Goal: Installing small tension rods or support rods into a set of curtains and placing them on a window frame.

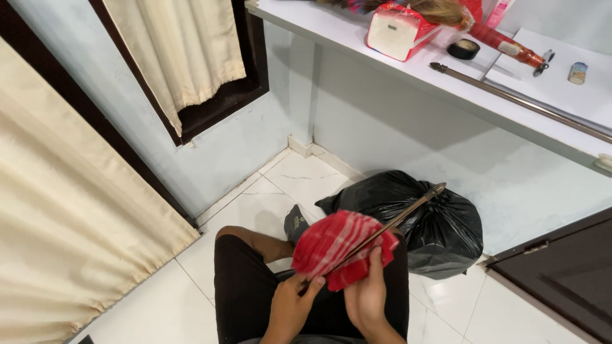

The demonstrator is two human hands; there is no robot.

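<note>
A red cloth with pale stripes (331, 245) is bunched around a thin dark metal rod (408, 210) that slants up to the right, ending in a pointed finial. My right hand (368, 293) grips the cloth from below, wrapped about the rod. My left hand (290, 306) holds the rod's lower end beside the cloth. Both hands sit above my lap in black shorts (248, 286), with one knee raised.
A full black rubbish bag (440, 223) lies on the white tiled floor against the wall. A white shelf (382, 60) above carries a second long rod (510, 95), a red bag (398, 28), a tape roll (463, 48). Cream curtains (70, 210) hang left; a dark cabinet (567, 274) stands right.
</note>
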